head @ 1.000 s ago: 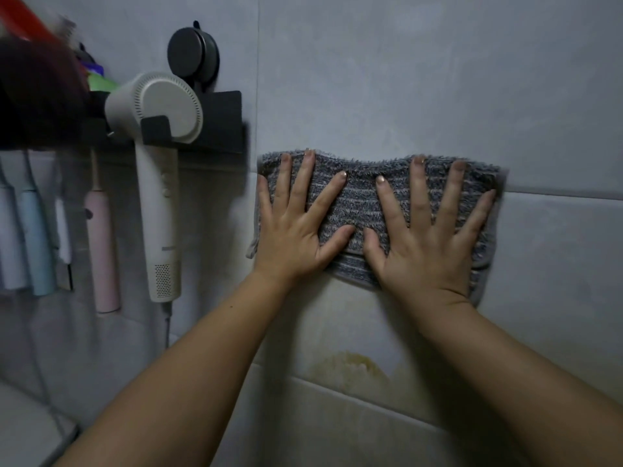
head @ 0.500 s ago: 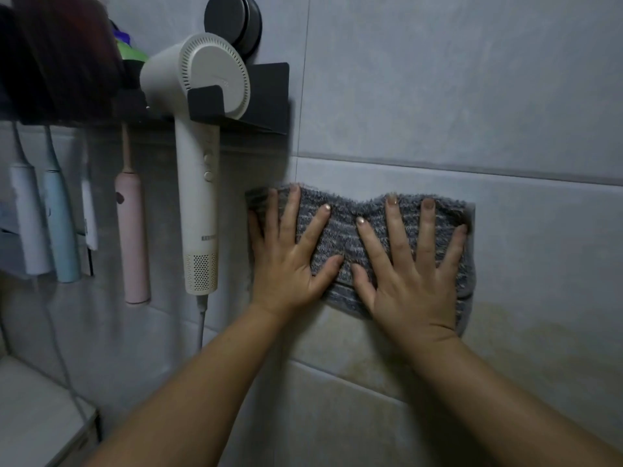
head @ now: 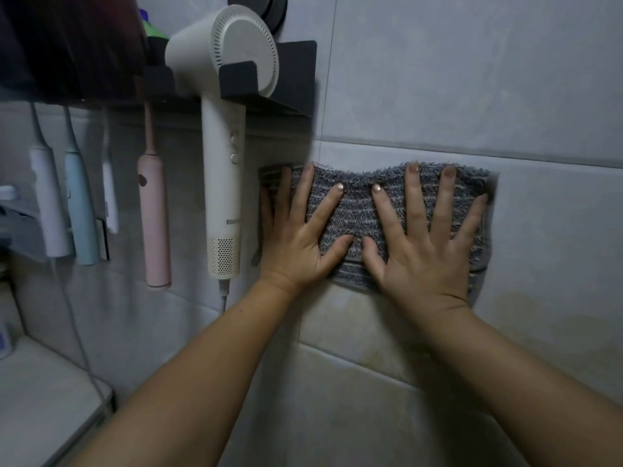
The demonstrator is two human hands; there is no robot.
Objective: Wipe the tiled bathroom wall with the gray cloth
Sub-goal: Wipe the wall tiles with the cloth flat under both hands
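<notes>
A gray striped cloth (head: pixel 357 210) lies flat against the tiled wall (head: pixel 472 79), just under a horizontal grout line. My left hand (head: pixel 296 237) presses on the cloth's left part with fingers spread and straight. My right hand (head: pixel 421 244) presses on its right part the same way, thumbs nearly meeting at the cloth's lower middle. Yellowish stains mark the tiles (head: pixel 364 332) below the cloth.
A white hair dryer (head: pixel 224 146) hangs in a black wall holder (head: pixel 293 75) right beside my left hand, its cord dropping down. Several electric toothbrushes (head: pixel 153 210) hang further left. A light shelf (head: pixel 43 406) sits at the lower left.
Both hands slid the cloth down the wall, from across the grout line to just below it, and the view shifted left, bringing the hair dryer closer to centre.
</notes>
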